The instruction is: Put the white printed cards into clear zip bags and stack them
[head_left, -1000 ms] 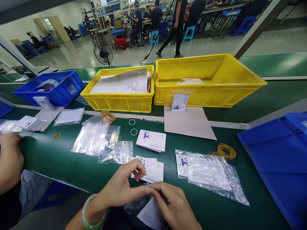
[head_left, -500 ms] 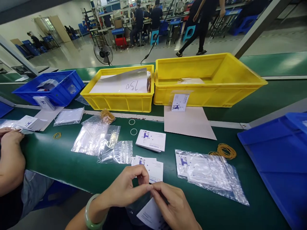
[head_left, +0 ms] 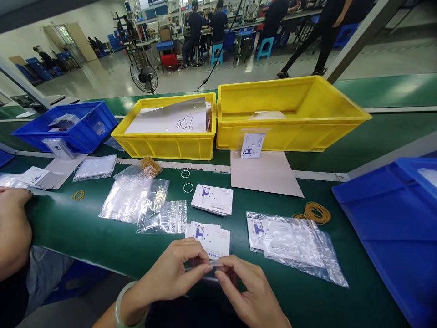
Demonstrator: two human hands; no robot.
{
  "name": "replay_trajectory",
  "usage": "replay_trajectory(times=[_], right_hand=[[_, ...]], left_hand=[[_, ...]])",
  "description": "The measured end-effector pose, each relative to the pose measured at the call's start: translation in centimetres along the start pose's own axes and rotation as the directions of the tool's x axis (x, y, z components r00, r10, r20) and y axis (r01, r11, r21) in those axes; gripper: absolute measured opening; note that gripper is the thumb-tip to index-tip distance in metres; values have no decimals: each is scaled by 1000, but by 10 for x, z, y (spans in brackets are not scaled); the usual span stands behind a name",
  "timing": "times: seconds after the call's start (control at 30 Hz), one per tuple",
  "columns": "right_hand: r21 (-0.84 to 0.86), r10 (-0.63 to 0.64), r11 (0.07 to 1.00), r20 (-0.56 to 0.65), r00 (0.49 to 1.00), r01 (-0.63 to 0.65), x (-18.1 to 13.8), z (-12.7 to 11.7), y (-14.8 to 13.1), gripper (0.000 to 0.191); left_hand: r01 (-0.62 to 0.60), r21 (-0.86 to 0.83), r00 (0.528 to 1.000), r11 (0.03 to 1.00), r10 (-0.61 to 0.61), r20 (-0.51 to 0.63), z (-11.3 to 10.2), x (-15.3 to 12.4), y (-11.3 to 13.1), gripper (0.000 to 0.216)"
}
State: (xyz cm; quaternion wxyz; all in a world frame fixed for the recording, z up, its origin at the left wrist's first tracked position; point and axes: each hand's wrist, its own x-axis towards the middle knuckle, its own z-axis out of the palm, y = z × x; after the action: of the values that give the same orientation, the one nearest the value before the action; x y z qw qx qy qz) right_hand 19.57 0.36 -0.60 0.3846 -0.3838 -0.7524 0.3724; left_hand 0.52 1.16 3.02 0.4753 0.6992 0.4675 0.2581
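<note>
My left hand (head_left: 180, 269) and my right hand (head_left: 247, 287) meet at the front edge of the bench, each pinching the edge of a clear plastic bag (head_left: 214, 263). Only a narrow strip of the bag shows between the fingertips; the rest is hidden or folded out of sight. Just beyond my fingers lie white printed cards (head_left: 218, 239) with a blue picture. Behind them is a thicker stack of the same cards (head_left: 213, 200). Filled clear bags (head_left: 290, 241) with cards inside lie to the right, beside tan rubber bands (head_left: 316, 212).
Flat clear bags (head_left: 124, 193) and zip bags (head_left: 167, 216) lie left of the cards, near two white rings (head_left: 188, 187). Two yellow bins (head_left: 164, 146) (head_left: 290, 136) stand at the back. A blue bin (head_left: 372, 218) flanks the right. A co-worker's arm (head_left: 15, 228) rests at far left.
My hands have spread slightly apart along the bag's edge. The bag's white printed insert, visible below my hands before, is now out of view. The camera view has shifted a little.
</note>
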Motion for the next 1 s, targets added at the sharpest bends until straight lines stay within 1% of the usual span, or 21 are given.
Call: replay_trajectory(times=[0.1,0.17,0.33,0.47,0.57,0.67,0.77,0.8,0.83,0.87,0.9,0.93,0.97,1.0], right_hand=[[-26,-50,998,34,998,51,0,-1,-2,20],[-38,-58,998,35,998,59,-1,-4,-2,22],[5,7,1000,-42,999,-7,-3,-11,-3,24],[33,38,999,-59,998,-36,-7,-13,-2,25],[60,88,995,-101,991,-83,-11,-16,1,25],[101,147,986,-168,975,-132,-15,-19,4,24],[131,167,981,-173,971,-145,-18,-21,5,24],[139,174,979,-177,969,-151,-19,-21,5,23],[152,198,974,-208,958,-169,-20,-22,6,24],[177,239,965,-269,933,-196,-21,-23,8,24],[227,297,947,-362,884,-226,-21,-25,11,23],[301,364,923,-476,801,-240,-22,-27,15,23],[384,425,896,-598,679,-223,-22,-31,21,22],[460,478,870,-699,532,-176,-23,-35,28,21]], left_hand=[[-89,76,994,993,84,68,-2,0,2,14],[-113,89,990,990,105,94,-5,1,2,14],[-115,123,990,986,102,101,-14,0,-1,17],[-158,167,983,973,140,115,-16,0,-4,20],[-160,128,983,979,147,108,-15,2,-6,14],[-155,99,985,983,146,88,-15,6,-6,14],[-171,67,985,983,168,39,-14,8,-6,22],[-168,52,986,984,168,12,-13,9,-7,21],[-158,46,987,986,159,-19,-12,10,-9,16],[-141,58,988,988,144,-56,-11,12,-11,9],[-122,90,988,988,129,-85,-10,15,-16,17],[-106,144,988,984,121,-95,-9,17,-21,34],[-98,214,990,972,117,-78,-7,20,-28,50],[-100,289,993,952,116,-38,-5,23,-37,62]])
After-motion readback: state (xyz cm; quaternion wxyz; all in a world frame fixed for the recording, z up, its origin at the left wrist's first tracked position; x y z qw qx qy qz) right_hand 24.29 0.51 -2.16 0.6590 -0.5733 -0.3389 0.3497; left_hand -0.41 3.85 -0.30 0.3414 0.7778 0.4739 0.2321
